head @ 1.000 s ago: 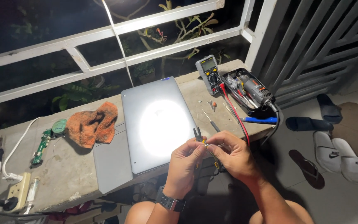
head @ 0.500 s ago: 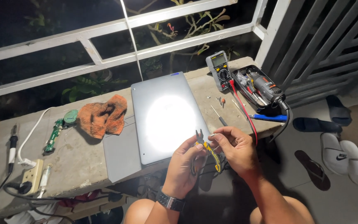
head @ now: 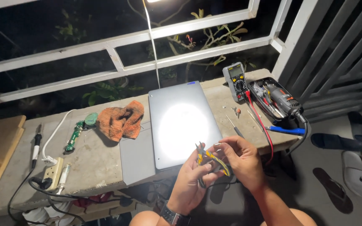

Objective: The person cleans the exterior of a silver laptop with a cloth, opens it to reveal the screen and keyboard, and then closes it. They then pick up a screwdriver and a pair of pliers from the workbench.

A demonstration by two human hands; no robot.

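Pliers (head: 209, 161) with yellow handles were gripped by the left hand (head: 193, 178); the right hand (head: 241, 161) pinched them, just before the tabletop (head: 93, 159).

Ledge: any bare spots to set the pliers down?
Bare concrete in front of the orange rag, between the power strip and the grey tablet. A narrower strip runs between the tablet and the red multimeter lead, but small screws and a screwdriver lie there. The right end is crowded: multimeter, rotary tool in its tray.
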